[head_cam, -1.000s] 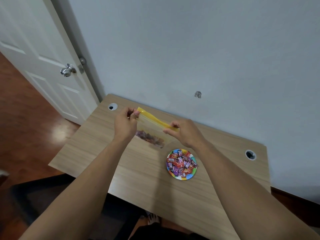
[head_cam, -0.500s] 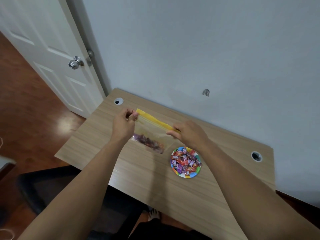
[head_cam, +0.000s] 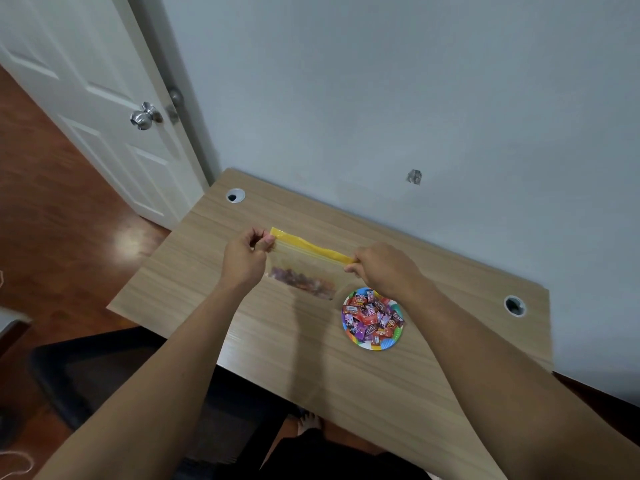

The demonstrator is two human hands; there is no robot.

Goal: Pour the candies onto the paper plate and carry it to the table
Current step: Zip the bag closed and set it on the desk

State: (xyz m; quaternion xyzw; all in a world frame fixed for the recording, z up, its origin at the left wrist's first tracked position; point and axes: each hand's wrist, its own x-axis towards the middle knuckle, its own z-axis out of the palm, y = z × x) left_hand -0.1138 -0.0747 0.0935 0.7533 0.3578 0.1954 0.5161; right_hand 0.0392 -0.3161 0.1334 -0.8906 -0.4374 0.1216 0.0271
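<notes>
Left hand (head_cam: 242, 256) and right hand (head_cam: 382, 268) pinch the bag (head_cam: 306, 268); plate (head_cam: 372, 345) below right hand.

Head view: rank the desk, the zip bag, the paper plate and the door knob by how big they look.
1. Desk, by far the largest.
2. Zip bag, held at its yellow strip by the left hand and right hand.
3. Paper plate, clearly smaller than the bag.
4. Door knob, though farther away, so its size is unsure.
</notes>
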